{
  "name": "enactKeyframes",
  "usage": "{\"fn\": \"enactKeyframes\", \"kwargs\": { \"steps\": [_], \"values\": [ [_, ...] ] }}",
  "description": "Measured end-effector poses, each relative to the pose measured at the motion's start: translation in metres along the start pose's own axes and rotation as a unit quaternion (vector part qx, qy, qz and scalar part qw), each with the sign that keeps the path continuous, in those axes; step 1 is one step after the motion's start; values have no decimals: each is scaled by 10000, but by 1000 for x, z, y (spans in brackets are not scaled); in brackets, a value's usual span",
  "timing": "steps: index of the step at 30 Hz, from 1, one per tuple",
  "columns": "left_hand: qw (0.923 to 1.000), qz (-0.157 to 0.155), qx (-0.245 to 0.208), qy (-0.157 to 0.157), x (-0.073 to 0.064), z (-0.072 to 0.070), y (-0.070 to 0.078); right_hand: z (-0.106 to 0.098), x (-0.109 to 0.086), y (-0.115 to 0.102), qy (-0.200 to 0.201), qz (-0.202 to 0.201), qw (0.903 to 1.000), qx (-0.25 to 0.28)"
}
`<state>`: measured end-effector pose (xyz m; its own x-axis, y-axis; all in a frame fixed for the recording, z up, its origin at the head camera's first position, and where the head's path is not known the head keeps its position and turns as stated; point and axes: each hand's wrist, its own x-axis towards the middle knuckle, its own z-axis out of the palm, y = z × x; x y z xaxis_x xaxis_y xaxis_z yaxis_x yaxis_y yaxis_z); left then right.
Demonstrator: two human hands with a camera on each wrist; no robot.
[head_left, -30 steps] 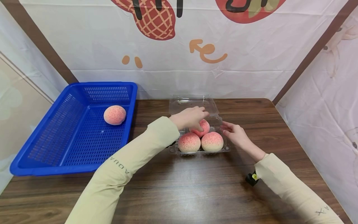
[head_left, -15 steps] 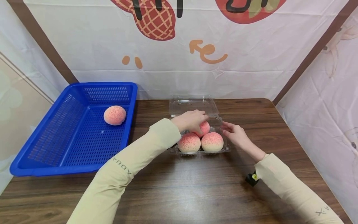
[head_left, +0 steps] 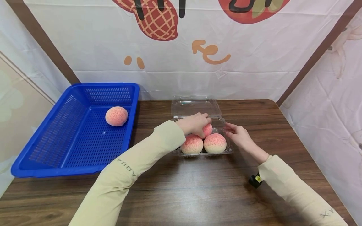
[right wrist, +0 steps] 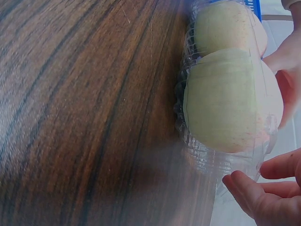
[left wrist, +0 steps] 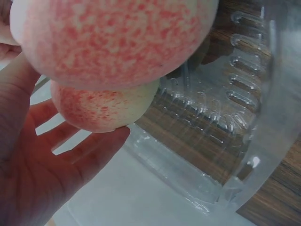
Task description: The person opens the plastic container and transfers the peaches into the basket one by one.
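Note:
A clear plastic clamshell container (head_left: pixel 205 154) sits on the table with its lid (head_left: pixel 195 108) laid back. Inside, two pink-speckled peaches, the left front peach (head_left: pixel 192 145) and the right front peach (head_left: pixel 215 143), stand side by side along the near wall. My left hand (head_left: pixel 195 123) curls its fingers and thumb round a third, rear peach (left wrist: pixel 106 108) behind them, partly covering it in the head view. The right side wall is pinched near its far corner between thumb and fingers of my right hand (head_left: pixel 238 136); in the right wrist view the fingertips (right wrist: pixel 235 181) meet the plastic.
On the left stands a blue perforated basket (head_left: pixel 131 122) with one peach (head_left: pixel 116 116) inside. A printed white cloth (head_left: pixel 169 75) hangs directly behind the wooden table (head_left: pixel 198 194). A black wrist device (head_left: pixel 255 181) is at the right sleeve.
My left hand has come slightly lower and nearer over the rear peach, covering more of it. The right hand, the container and the front peaches stay where they were.

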<state>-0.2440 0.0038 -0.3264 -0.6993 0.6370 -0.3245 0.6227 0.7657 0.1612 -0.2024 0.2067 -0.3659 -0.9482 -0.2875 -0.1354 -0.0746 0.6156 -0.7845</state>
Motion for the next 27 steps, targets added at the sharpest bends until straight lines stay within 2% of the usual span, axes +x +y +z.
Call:
{"fn": "enactKeyframes", "kwargs": {
  "steps": [5, 13, 27],
  "values": [
    [10000, -14, 15, 7, 2, 4, 0, 0, 0, -1, 24, -7, 10000, -58],
    [9996, -39, 169, -219, 2, 12, 4, 0, -1, -1, 19, -1, 10000, -87],
    [9993, -70, 228, -292, 5, 12, 3, 0, 0, -2, 66, -31, 9998, -172]
  ]
}}
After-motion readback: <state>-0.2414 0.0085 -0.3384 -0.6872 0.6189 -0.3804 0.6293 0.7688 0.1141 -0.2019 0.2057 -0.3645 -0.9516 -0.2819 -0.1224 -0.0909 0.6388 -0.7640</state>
